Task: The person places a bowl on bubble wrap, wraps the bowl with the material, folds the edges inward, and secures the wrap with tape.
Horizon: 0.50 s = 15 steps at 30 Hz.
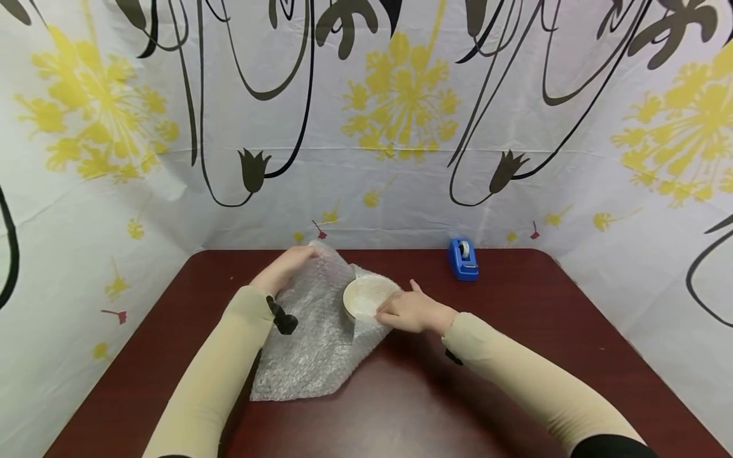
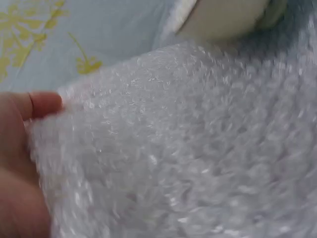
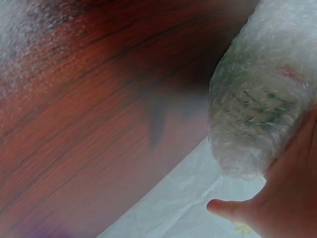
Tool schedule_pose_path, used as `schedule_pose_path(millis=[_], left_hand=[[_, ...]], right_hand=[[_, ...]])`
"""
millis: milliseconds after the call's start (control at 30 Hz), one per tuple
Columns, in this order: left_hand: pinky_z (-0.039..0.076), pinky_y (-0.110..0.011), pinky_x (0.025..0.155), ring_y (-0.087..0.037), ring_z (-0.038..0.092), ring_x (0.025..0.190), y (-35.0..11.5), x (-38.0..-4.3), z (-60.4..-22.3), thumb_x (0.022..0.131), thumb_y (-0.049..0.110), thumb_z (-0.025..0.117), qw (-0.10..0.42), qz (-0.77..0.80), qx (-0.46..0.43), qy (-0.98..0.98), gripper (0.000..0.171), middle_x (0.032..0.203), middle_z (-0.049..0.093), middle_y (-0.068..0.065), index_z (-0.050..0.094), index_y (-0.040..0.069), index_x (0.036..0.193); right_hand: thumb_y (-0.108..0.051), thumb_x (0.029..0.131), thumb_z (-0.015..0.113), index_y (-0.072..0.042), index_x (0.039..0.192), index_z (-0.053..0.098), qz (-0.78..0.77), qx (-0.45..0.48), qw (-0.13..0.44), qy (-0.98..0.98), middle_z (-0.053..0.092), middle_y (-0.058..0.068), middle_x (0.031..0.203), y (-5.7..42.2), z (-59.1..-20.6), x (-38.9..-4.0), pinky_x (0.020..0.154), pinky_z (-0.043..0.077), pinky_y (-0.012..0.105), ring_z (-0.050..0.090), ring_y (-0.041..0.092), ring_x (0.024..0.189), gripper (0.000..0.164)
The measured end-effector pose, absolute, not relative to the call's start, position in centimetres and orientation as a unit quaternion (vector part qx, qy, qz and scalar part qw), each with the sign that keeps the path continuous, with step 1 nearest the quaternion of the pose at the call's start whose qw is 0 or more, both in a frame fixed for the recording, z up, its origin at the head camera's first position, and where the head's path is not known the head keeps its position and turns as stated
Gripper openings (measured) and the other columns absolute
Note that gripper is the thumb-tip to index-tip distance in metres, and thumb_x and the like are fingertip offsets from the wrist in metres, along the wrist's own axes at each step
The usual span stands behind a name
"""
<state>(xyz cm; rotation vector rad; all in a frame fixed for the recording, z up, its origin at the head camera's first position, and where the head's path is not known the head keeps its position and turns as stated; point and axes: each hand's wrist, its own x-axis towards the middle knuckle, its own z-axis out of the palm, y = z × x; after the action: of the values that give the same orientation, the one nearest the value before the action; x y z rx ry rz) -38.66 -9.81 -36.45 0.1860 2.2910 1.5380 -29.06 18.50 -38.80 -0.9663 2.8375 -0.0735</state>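
Observation:
A pale round bowl (image 1: 366, 294) sits tilted in a sheet of clear bubble wrap (image 1: 312, 346), with its opening showing. Dark green markings show on the bowl's outside (image 3: 262, 106) through the wrap. My left hand (image 1: 289, 264) pinches the sheet's far left edge and holds it raised; in the left wrist view the thumb lies over that edge. At the bowl's right side, my right hand (image 1: 415, 310) grips the rim together with the wrap folded there. One digit of it sticks out away from the bowl.
A blue tape dispenser (image 1: 462, 259) stands near the back edge of the dark red-brown table (image 1: 515, 375), right of the bowl. Behind and at both sides hangs a white patterned curtain (image 1: 338, 184).

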Motion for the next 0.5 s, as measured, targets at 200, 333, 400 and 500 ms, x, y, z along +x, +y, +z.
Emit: schedule_pose_path(millis=[200,333,400,500], left_hand=[[0.047,-0.030,0.065,-0.018,0.053,0.065,-8.4,-37.7,-36.2,0.106,0.024,0.036,0.238,0.570,0.238,0.750,0.039,0.146,0.041,-0.006,0.056,0.007,0.134],[0.046,-0.025,0.060,-0.010,0.052,0.061,-6.8,-36.9,-36.5,0.107,0.019,0.032,0.238,0.565,0.332,0.716,0.033,0.125,0.052,-0.015,0.056,0.000,0.120],[0.047,-0.028,0.078,-0.015,0.058,0.087,-5.9,-36.5,-36.7,0.107,0.015,0.032,0.229,0.550,0.372,0.712,0.030,0.121,0.052,-0.022,0.053,-0.006,0.112],[0.037,-0.038,0.097,-0.025,0.047,0.113,-4.5,-35.8,-36.8,0.105,0.012,0.032,0.216,0.498,0.407,0.735,0.026,0.122,0.049,-0.023,0.049,-0.008,0.101]], right_hand=[[-0.043,0.101,0.039,-0.021,0.118,0.072,-0.022,-0.317,0.073,0.945,0.064,-0.007,0.123,18.6,-38.8,-29.0,0.104,0.011,0.073,0.051,0.019,0.125,0.043],[-0.042,0.101,0.039,-0.021,0.117,0.072,-0.022,-0.313,0.075,0.947,0.064,-0.007,0.123,18.6,-38.7,-29.0,0.104,0.011,0.073,0.051,0.019,0.124,0.042],[-0.042,0.101,0.040,-0.021,0.117,0.072,-0.023,-0.312,0.075,0.947,0.064,-0.007,0.123,18.5,-38.8,-29.0,0.104,0.011,0.073,0.052,0.019,0.123,0.042],[-0.042,0.101,0.040,-0.021,0.117,0.072,-0.024,-0.312,0.075,0.947,0.064,-0.007,0.123,18.4,-38.8,-29.1,0.104,0.012,0.073,0.054,0.017,0.121,0.042]])
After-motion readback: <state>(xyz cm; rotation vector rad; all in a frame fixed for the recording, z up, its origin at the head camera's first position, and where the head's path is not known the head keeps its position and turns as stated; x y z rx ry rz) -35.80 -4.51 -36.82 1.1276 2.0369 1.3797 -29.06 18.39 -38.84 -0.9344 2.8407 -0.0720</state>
